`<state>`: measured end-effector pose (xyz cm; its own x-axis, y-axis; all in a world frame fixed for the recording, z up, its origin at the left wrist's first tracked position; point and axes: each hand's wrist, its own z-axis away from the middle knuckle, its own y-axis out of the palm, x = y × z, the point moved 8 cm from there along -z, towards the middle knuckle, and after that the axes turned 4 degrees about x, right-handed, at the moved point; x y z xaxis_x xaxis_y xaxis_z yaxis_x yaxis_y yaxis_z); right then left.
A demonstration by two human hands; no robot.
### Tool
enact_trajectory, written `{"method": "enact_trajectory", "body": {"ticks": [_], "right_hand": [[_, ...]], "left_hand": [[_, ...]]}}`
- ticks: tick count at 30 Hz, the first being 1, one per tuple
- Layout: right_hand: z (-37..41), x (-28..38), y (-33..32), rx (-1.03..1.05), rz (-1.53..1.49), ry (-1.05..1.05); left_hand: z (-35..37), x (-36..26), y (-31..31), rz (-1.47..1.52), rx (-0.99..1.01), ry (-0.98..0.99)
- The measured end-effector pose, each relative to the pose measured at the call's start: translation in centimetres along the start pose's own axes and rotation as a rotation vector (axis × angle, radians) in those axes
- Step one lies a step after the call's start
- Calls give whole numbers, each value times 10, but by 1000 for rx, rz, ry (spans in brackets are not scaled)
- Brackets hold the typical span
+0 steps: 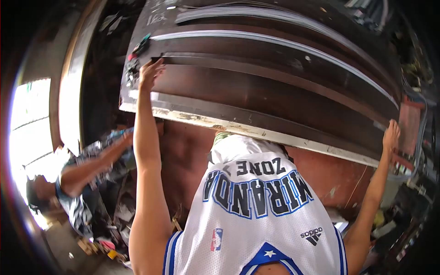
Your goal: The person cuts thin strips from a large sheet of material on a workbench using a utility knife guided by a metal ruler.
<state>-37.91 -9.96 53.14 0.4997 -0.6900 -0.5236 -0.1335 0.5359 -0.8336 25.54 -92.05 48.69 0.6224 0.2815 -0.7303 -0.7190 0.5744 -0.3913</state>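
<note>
A long dark strip (275,73), apparently a metal channel, lies across the dark worktable (238,98). My left hand (152,73) is at its left end, fingers curled around that end. At the far right, my right hand (391,135) grips the other end, fingers partly blurred. Beyond the strip, a bundle of thin pale strips (256,38) runs nearly alongside it. Another stack of thin strips (256,13) lies farther back. A hand tool with teal and red parts (140,47) rests near the left edge, beyond my left hand.
The table's pale, worn front edge (206,120) runs close to my body. A reddish metal piece (409,128) stands at the right end. To the left, another person (80,183) reaches an arm towards the table. Mixed clutter (107,250) covers the floor at lower left.
</note>
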Motion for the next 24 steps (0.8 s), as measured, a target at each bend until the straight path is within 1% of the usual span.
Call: {"method": "enact_trajectory", "body": {"ticks": [1, 2, 3, 5, 6, 7, 8, 9, 10, 11, 12, 13, 14, 15, 16, 17, 18, 19, 20, 21, 22, 23, 24], "right_hand": [[1, 11, 8, -10, -45, -15], [6, 30, -4, 82, -38, 44], [18, 51, -31, 180, -19, 105], [11, 80, -45, 125, -243, -1], [6, 99, -53, -60, -442, -144], [8, 129, -73, -160, -591, -201], [17, 167, -106, -227, -754, -281], [28, 209, -141, -183, -883, -283], [39, 246, -168, -198, -940, -320], [50, 288, -193, -229, -980, -382], [62, 330, -220, -228, -1067, -426], [71, 371, -241, -238, -1132, -513], [85, 411, -267, -161, -1261, -561], [98, 452, -291, -162, -1390, -663], [112, 487, -316, -147, -1436, -773], [124, 517, -338, -175, -1406, -877], [136, 543, -360, -158, -1411, -948], [144, 566, -379, -140, -1411, -1020], [147, 589, -391, -153, -1353, -1092], [150, 613, -398, -161, -1289, -1168], [151, 634, -407, -133, -1192, -1181], [148, 651, -413, -107, -1095, -1188], [146, 671, -416, -91, -1030, -1188]], "left_hand": [[-3, 10, -6, -30, -8, 25], [-4, 15, -17, -93, -129, 101], [-5, 19, -23, -155, -241, 166], [2, 21, -45, -122, -332, 286], [12, 21, -62, -129, -450, 394], [46, 7, -71, -167, -570, 414], [70, 9, -80, -178, -620, 446], [93, 10, -89, -190, -669, 486], [116, 18, -86, -73, -692, 510], [151, 17, -76, 125, -673, 470], [175, 26, -72, 176, -754, 497], [183, 56, -72, 249, -779, 494], [198, 79, -62, 312, -814, 499], [210, 107, -48, 411, -831, 453], [231, 115, -26, 501, -823, 427], [238, 139, -9, 460, -854, 398], [242, 169, 8, 369, -878, 284], [254, 173, 25, 184, -906, 234], [250, 199, 46, 78, -740, 130], [234, 256, 72, 68, -591, 42], [237, 277, 92, 19, -449, -40], [235, 315, 116, -34, -362, -70], [243, 338, 130, -159, -236, -225]]}}
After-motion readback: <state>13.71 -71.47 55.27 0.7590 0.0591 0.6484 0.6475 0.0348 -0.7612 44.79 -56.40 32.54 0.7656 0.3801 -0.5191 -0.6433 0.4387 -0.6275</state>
